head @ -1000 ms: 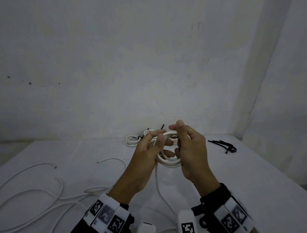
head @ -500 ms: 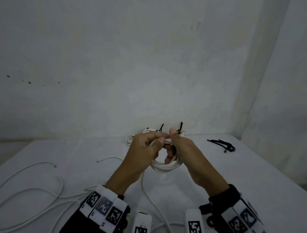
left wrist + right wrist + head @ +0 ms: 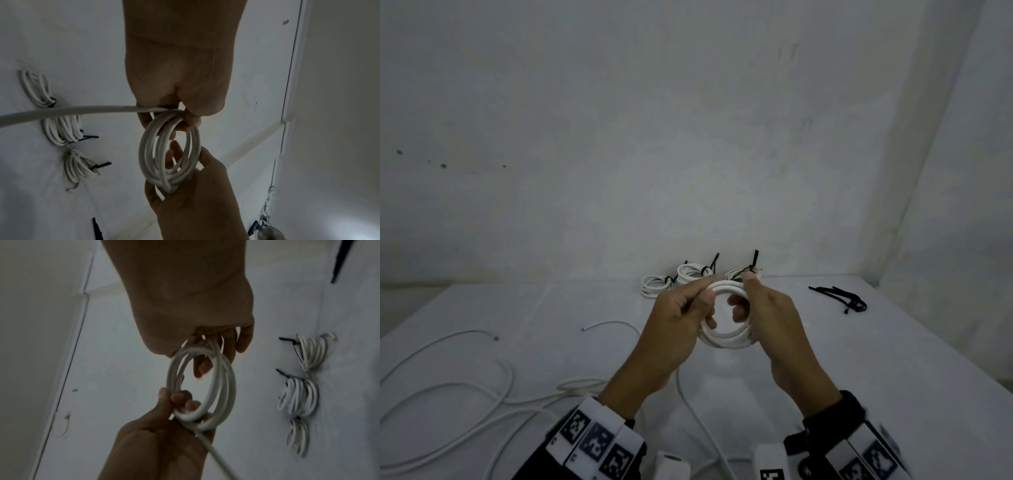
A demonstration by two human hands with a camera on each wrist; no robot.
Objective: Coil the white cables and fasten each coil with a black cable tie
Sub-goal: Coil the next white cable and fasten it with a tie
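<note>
A partly wound white cable coil [image 3: 726,337] hangs in the air between both hands, over the middle of the table. My left hand [image 3: 707,305] pinches the coil's left side with thumb and fingers. My right hand [image 3: 748,291] grips the right side, thumb on the top rim and fingers through the ring. In the left wrist view the coil [image 3: 142,154] shows several turns. From the left hand, the coil's loose tail [image 3: 688,404] drops to the table's front edge. In the right wrist view the coil [image 3: 231,382] stands on edge.
Three coils tied with black ties lie at the back by the wall [image 3: 654,286], [image 3: 690,272], [image 3: 736,274]. A small pile of black cable ties [image 3: 849,299] lies at the back right. Loose white cables [image 3: 465,387] sprawl over the white table [image 3: 893,377] at the left.
The right hand has turned from covering the coil to holding its right side with the thumb on top. The left hand has shifted its grip, and the tail has swung left.
</note>
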